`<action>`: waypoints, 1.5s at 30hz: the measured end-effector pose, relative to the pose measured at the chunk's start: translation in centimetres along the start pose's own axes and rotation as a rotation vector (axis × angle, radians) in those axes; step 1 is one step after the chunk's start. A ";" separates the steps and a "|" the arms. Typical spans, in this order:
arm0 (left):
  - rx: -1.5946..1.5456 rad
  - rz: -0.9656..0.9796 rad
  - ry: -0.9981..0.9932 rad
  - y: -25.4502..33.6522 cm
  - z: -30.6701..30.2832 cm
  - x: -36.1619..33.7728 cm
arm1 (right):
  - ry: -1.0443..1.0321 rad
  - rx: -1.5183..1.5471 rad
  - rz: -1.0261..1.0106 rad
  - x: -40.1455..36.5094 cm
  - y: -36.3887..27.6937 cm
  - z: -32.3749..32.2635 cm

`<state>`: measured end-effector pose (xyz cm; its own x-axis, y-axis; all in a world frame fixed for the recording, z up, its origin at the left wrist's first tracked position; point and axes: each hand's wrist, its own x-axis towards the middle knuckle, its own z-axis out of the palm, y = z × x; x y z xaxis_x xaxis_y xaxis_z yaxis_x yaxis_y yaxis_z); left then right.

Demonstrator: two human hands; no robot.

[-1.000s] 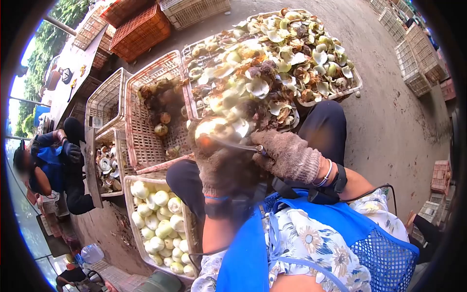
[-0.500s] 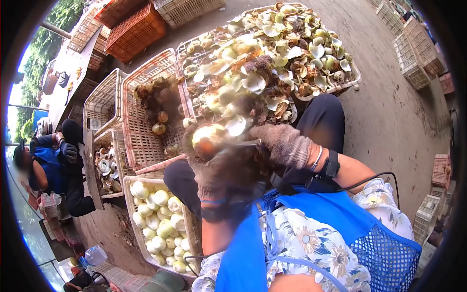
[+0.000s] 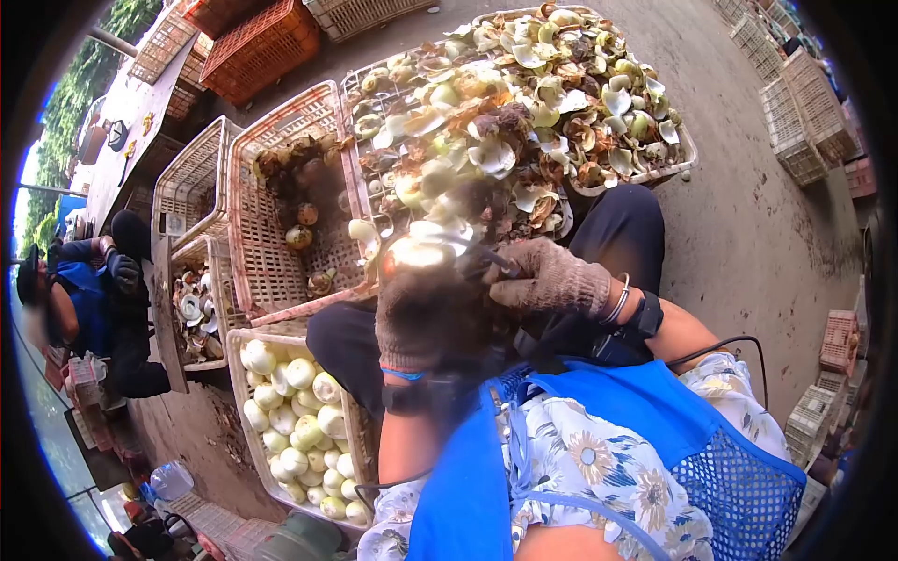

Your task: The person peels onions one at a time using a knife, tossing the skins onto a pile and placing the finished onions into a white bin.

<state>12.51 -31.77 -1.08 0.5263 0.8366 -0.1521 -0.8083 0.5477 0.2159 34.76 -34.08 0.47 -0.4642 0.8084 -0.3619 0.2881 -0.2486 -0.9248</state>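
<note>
My left hand (image 3: 407, 323), in a brown knitted glove, grips an onion (image 3: 414, 252) with a pale, shiny top. A dark smudge blurs the lower part of this hand. The gloved right hand (image 3: 552, 280) is closed around the handle of a small knife (image 3: 500, 262), its blade end blurred close to the onion. A loose piece of peel (image 3: 365, 237) is just left of the onion. Beyond both hands lies a heap of onion skins (image 3: 561, 103). By my left knee, peeled onions (image 3: 304, 430) fill a pale crate (image 3: 281, 331).
A reddish crate (image 3: 271, 257) at left holds a few unpeeled onions (image 3: 299, 237). Beside it are a smaller crate (image 3: 195, 182) and a bin of skins (image 3: 195, 313). Another person (image 3: 89, 290) sits at far left. Stacked crates (image 3: 804, 112) stand at right.
The onion and my left hand have shifted slightly; more of the onion's top shows pale. A piece of peel now stands out left of it. The knife has tilted in my right hand.
</note>
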 end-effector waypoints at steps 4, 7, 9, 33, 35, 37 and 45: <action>0.838 0.117 0.083 -0.1 0.9 -0.3 | 0.413 0.170 -0.171 1.6 -3.9 0.7; 1.691 0.293 -0.036 0.0 0.8 -0.3 | 0.309 0.322 -0.183 3.6 -2.9 0.6; 1.934 0.346 -0.165 0.4 0.3 -0.6 | 0.328 0.340 -0.249 3.0 -3.2 1.2; 1.766 0.606 -0.013 -0.5 4.4 2.1 | 0.450 0.657 -0.399 2.9 -3.5 1.4; 1.108 0.329 0.064 -0.7 3.8 1.7 | 0.538 0.381 -0.494 3.3 -2.5 1.7; 0.770 0.191 0.114 -1.0 1.5 0.5 | 0.673 -0.198 -0.636 2.9 -3.2 1.9; 1.214 0.347 0.209 -1.5 3.0 1.7 | 0.628 -0.423 -0.627 0.9 -6.5 1.5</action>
<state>15.39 -31.09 1.19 0.1970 0.9798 -0.0351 -0.0778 0.0513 0.9956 31.15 -32.54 5.96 -0.1412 0.8958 0.4214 0.4742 0.4348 -0.7655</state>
